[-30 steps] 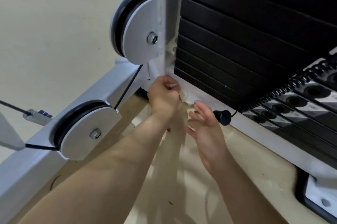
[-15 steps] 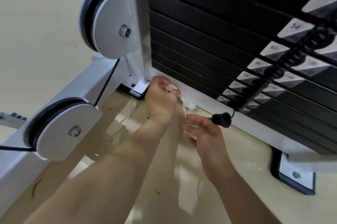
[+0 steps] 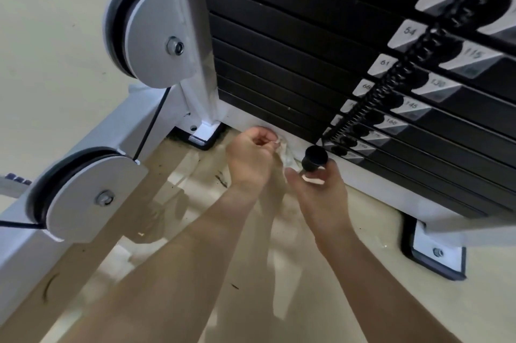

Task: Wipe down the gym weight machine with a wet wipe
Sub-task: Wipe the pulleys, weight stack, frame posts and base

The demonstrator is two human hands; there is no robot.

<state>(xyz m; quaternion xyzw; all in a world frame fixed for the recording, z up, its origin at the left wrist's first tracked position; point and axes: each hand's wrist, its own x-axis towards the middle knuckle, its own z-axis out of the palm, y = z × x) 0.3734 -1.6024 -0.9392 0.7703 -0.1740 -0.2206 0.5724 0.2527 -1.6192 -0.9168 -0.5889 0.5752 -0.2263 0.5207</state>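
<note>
Just 1 cam, worn on the head. It looks fwd & down, very close to the low part of the weight machine (image 3: 195,35). Wide lens. The weight stack (image 3: 293,35) fills the top right, pulleys (image 3: 150,35) on the left, floor (image 3: 55,63) at the btm. The left hand (image 3: 251,155) & right hand (image 3: 318,194) sit mid-frame, arms reach in from the btm edge.

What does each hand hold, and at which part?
The left hand grips the wet wipe by one bunched end; the right hand pinches the black pin below its knob.
</note>
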